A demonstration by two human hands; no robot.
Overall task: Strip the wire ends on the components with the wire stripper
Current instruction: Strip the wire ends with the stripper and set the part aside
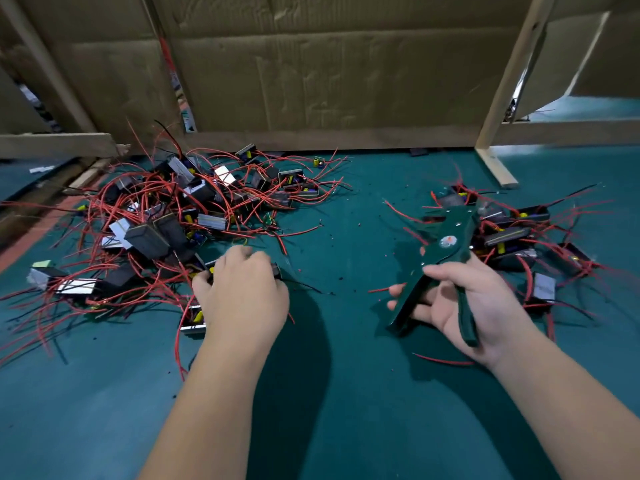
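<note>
A big tangled pile of black box components with red wires [166, 223] covers the left of the green table. My left hand [242, 292] reaches palm-down into the pile's near edge, its fingers curled over a black component [277, 270] that is mostly hidden beneath it. My right hand [464, 306] grips the dark green wire stripper [446, 244] by its spread handles, jaws pointing up and away. A smaller pile of components [512, 233] lies behind and to the right of the stripper.
The green table mat [332, 393] stretches between my arms. A cardboard wall [329, 81] and wooden frame posts [498, 164] close off the back. Small bits of red insulation [440, 360] are scattered on the mat.
</note>
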